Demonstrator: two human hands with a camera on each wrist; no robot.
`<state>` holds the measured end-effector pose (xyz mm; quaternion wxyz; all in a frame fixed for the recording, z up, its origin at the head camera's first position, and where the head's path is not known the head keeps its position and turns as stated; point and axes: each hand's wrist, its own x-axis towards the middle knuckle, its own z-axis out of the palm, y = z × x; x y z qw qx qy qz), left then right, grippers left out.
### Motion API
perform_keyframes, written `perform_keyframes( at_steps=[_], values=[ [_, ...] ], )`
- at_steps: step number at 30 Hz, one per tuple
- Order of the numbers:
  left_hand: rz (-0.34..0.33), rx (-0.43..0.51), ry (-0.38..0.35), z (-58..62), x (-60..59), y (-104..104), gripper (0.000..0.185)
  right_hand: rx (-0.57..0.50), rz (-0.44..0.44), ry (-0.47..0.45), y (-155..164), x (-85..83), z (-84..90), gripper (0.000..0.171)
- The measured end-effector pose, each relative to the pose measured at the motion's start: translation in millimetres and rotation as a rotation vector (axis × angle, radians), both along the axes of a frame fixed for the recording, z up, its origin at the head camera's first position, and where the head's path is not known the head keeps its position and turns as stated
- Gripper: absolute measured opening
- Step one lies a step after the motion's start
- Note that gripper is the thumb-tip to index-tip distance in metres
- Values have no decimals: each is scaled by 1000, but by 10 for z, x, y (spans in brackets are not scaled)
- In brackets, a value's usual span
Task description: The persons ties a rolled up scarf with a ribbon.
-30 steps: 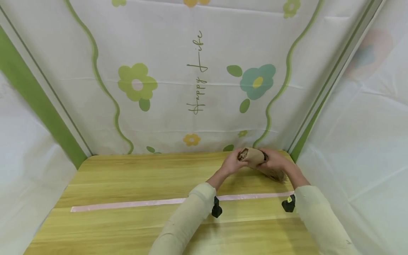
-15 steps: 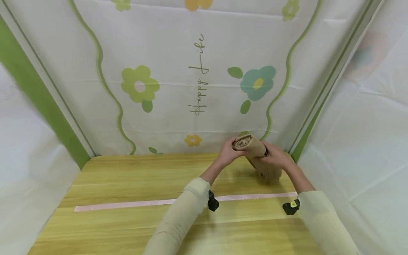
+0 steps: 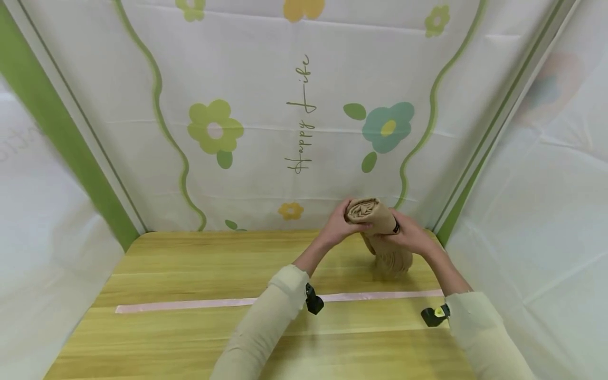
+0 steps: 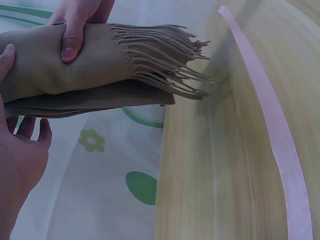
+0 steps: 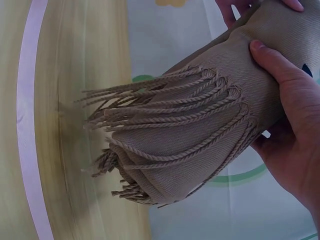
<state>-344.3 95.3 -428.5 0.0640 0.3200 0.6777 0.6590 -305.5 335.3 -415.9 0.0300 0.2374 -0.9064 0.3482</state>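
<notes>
A tan fringed scarf (image 3: 375, 216), rolled up at its top end, is held between both hands above the far right part of the table. My left hand (image 3: 338, 226) grips the roll's left side, its thumb across the near face. On the other side my right hand (image 3: 409, 232) grips the roll, next to a small dark label (image 3: 396, 227). A loose flap with twisted fringe (image 5: 175, 115) hangs below the roll towards the table. In the left wrist view the scarf (image 4: 75, 65) shows several folded layers under the outer one.
The wooden table (image 3: 190, 264) carries a pink tape strip (image 3: 190, 305) running across it. Behind stands a white curtain (image 3: 256, 158) with printed flowers, and a white side panel (image 3: 537, 221) rises close on the right. Black wrist cameras (image 3: 313, 300) sit at both cuffs.
Both hands have raised the scarf slightly and tipped the roll, so its spiral end shows more. The fringed flap now hangs lower and further left. The head view has shifted a little.
</notes>
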Motion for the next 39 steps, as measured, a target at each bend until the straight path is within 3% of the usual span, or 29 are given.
perform_keyframes(
  at_steps=[4,11,15,18,23,30,39],
  values=[
    [-62,91,-20,43,15,-28,57,-32,19,-18,-52,46,56,72],
    [-202,284,-90,30,26,-83,82,-73,8,-35,-179,136,166,77],
    [-308,325,-30,51,32,-90,84,-101,10,-35,-260,187,215,75],
    [-331,303,31,97,56,-94,81,-136,21,-39,-305,210,223,73],
    [-281,250,72,194,125,-119,78,-182,38,-44,-356,225,213,68],
    [-142,156,78,352,261,-147,73,-244,-3,-58,-493,281,223,65],
    [-112,190,9,465,326,-198,53,-405,-96,-37,-742,325,208,69]
  ],
)
